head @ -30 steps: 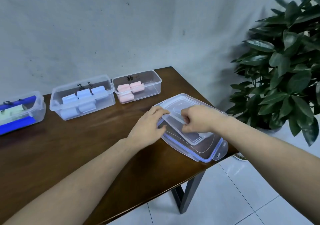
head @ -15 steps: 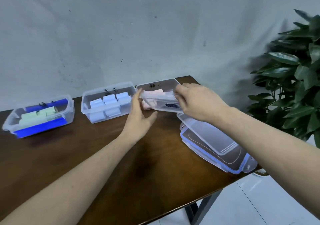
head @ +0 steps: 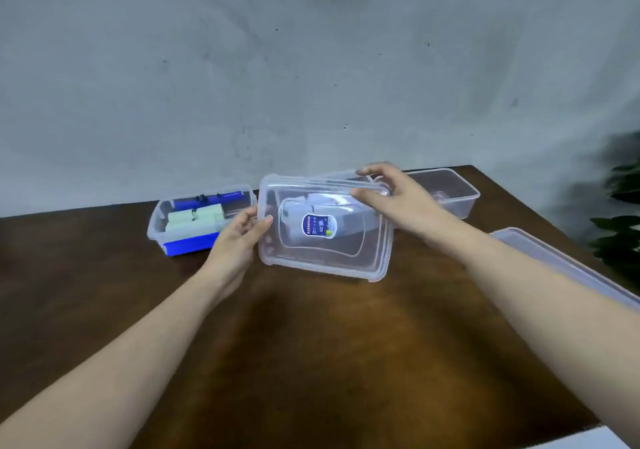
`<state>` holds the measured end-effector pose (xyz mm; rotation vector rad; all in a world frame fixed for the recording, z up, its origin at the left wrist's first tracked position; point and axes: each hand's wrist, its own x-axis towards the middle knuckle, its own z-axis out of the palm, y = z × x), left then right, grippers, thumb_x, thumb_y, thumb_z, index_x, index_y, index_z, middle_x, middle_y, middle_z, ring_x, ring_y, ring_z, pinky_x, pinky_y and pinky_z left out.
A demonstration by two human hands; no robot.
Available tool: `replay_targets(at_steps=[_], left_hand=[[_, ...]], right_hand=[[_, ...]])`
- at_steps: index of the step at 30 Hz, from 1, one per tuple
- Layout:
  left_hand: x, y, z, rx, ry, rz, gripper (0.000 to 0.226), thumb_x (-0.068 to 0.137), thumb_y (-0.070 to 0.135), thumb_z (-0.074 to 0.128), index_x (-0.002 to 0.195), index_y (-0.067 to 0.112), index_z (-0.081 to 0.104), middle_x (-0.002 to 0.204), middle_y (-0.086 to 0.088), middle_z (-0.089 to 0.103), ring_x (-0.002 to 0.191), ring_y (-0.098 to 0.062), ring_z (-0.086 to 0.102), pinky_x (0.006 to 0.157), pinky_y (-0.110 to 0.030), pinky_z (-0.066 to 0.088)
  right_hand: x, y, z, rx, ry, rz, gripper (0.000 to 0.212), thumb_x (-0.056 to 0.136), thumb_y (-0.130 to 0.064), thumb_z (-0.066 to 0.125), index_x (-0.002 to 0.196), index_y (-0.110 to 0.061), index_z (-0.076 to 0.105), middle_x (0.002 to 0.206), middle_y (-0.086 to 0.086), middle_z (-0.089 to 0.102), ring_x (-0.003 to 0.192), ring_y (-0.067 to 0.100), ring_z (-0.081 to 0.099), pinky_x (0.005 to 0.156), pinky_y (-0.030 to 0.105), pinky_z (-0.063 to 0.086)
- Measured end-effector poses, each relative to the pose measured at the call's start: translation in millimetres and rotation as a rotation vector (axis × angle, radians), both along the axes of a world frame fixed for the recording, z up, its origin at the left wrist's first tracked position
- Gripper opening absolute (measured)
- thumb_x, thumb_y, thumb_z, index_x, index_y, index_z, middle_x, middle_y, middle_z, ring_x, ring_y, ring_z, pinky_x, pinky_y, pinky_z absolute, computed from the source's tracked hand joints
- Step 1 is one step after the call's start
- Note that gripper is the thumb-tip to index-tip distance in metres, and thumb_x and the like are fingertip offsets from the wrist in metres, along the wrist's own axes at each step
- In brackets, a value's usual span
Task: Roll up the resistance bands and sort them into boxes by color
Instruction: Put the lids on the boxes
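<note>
Lifted since before, clear lid [head: 325, 227] gripped edgewise by both hands [head: 239, 237] [head: 398, 199].

Two hands: left hand [head: 239, 237], right hand [head: 394, 199]. Three clear plastic boxes: one with a blue base [head: 194, 220], one behind the held lid [head: 332, 185], one on the right [head: 450, 189]. Two lids: one held up, with a blue sticker [head: 311, 258], one at the right table edge [head: 568, 268]. Green rolled bands [head: 194, 218] at least two, exact count unclear. One wooden table [head: 311, 344]. One plant [head: 620, 220].
</note>
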<state>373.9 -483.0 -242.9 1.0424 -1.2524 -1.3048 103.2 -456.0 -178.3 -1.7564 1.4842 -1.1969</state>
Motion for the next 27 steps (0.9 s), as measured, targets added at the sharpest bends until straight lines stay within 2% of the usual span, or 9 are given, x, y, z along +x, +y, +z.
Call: replay_targets(at_steps=[2, 4, 7, 10, 14, 18, 22, 24, 27], left_hand=[[26, -2, -1, 0.018, 0.068, 0.067, 0.018, 0.099, 0.022, 0.057, 0.115, 0.016, 0.064, 0.09, -0.01, 0.065, 0.078, -0.018, 0.063, 0.085, -0.047, 0.052], [53, -6, 1, 0.031, 0.083, 0.134, 0.021, 0.099, 0.023, 0.058, 0.118, 0.016, 0.062, 0.09, -0.007, 0.068, 0.07, -0.013, 0.063, 0.082, -0.041, 0.054], [84, -15, 3, 0.019, 0.024, 0.29, 0.038, 0.096, 0.025, 0.064, 0.132, 0.018, 0.053, 0.083, -0.002, 0.068, 0.062, -0.015, 0.059, 0.067, -0.033, 0.052], [114, -27, 7, -0.027, -0.055, 0.444, 0.037, 0.095, 0.026, 0.065, 0.13, 0.021, 0.055, 0.088, 0.001, 0.069, 0.059, -0.012, 0.06, 0.052, -0.023, 0.046], [141, -43, 8, -0.041, -0.138, 0.548, 0.036, 0.095, 0.028, 0.062, 0.13, 0.018, 0.059, 0.091, 0.006, 0.069, 0.067, 0.001, 0.065, 0.061, -0.021, 0.053], [161, -60, 4, -0.039, -0.226, 0.549, 0.035, 0.097, 0.032, 0.059, 0.131, 0.024, 0.058, 0.102, 0.007, 0.07, 0.09, -0.01, 0.07, 0.087, -0.042, 0.058], [169, -73, 4, -0.038, -0.285, 0.564, 0.05, 0.098, 0.029, 0.057, 0.146, 0.018, 0.046, 0.132, 0.01, 0.058, 0.116, -0.011, 0.059, 0.098, -0.031, 0.05], [172, -80, -1, -0.027, -0.259, 0.541, 0.049, 0.098, 0.026, 0.057, 0.145, 0.017, 0.047, 0.134, 0.007, 0.06, 0.116, -0.011, 0.06, 0.101, -0.034, 0.051], [176, -87, -8, -0.012, -0.247, 0.529, 0.041, 0.098, 0.026, 0.056, 0.139, 0.02, 0.055, 0.117, 0.014, 0.065, 0.106, -0.008, 0.064, 0.096, -0.036, 0.054]], right_hand=[[22, -7, -7, 0.029, -0.091, -0.045, 0.045, 0.073, -0.053, 0.077, 0.107, -0.041, 0.051, 0.1, 0.0, 0.069, 0.09, 0.019, 0.065, 0.085, 0.039, 0.051], [50, -19, -16, 0.047, -0.151, -0.033, 0.048, 0.08, -0.042, 0.076, 0.117, -0.036, 0.046, 0.094, 0.0, 0.07, 0.083, 0.018, 0.066, 0.085, 0.043, 0.053], [91, -33, -25, 0.045, -0.162, -0.071, 0.046, 0.09, -0.026, 0.071, 0.126, -0.03, 0.042, 0.087, 0.0, 0.063, 0.069, 0.009, 0.061, 0.074, 0.031, 0.051], [135, -54, -30, 0.042, -0.232, -0.085, 0.03, 0.091, -0.029, 0.069, 0.113, -0.039, 0.053, 0.084, 0.001, 0.06, 0.072, 0.016, 0.064, 0.077, 0.029, 0.05], [179, -86, -30, 0.08, -0.289, -0.091, 0.045, 0.096, -0.024, 0.059, 0.138, -0.032, 0.046, 0.087, 0.0, 0.064, 0.087, 0.019, 0.071, 0.082, 0.028, 0.052], [206, -116, -29, 0.151, -0.151, -0.101, 0.05, 0.101, -0.025, 0.052, 0.149, -0.021, 0.041, 0.122, 0.0, 0.065, 0.111, 0.017, 0.063, 0.096, 0.026, 0.045], [218, -136, -37, 0.254, -0.066, -0.107, 0.052, 0.103, -0.024, 0.047, 0.153, -0.018, 0.036, 0.136, 0.0, 0.059, 0.123, 0.017, 0.056, 0.091, 0.018, 0.038], [221, -145, -42, 0.273, -0.018, -0.109, 0.048, 0.103, -0.024, 0.045, 0.151, -0.019, 0.039, 0.139, 0.001, 0.058, 0.124, 0.02, 0.056, 0.096, 0.022, 0.04], [223, -157, -48, 0.274, 0.066, -0.066, 0.039, 0.105, -0.023, 0.041, 0.143, -0.019, 0.049, 0.133, 0.001, 0.061, 0.12, 0.021, 0.057, 0.09, 0.022, 0.039]])
